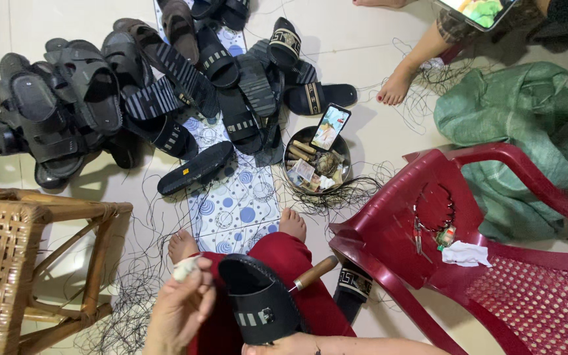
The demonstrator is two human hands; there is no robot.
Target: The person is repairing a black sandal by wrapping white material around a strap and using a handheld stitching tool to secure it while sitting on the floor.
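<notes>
A black sandal [258, 304] rests on my lap, over red trousers [288, 258]. My right hand [283, 344] grips the sandal's lower edge at the bottom of the view, only partly visible. A wooden-handled awl [313, 273] sticks out from the sandal's right side. My left hand [179, 309] is raised beside the sandal, its fingers pinched on a small pale lump [185, 267], perhaps wax. My bare feet [292, 223] rest on a dotted mat [238, 204].
A heap of black sandals [146, 85] covers the floor ahead. A metal bowl [315, 167] of small items holds a propped phone [331, 126]. A red plastic chair [468, 263] stands right, a wicker stool [14, 263] left. Another person's foot [396, 85] and a green sack [520, 125] lie beyond. Black threads litter the floor.
</notes>
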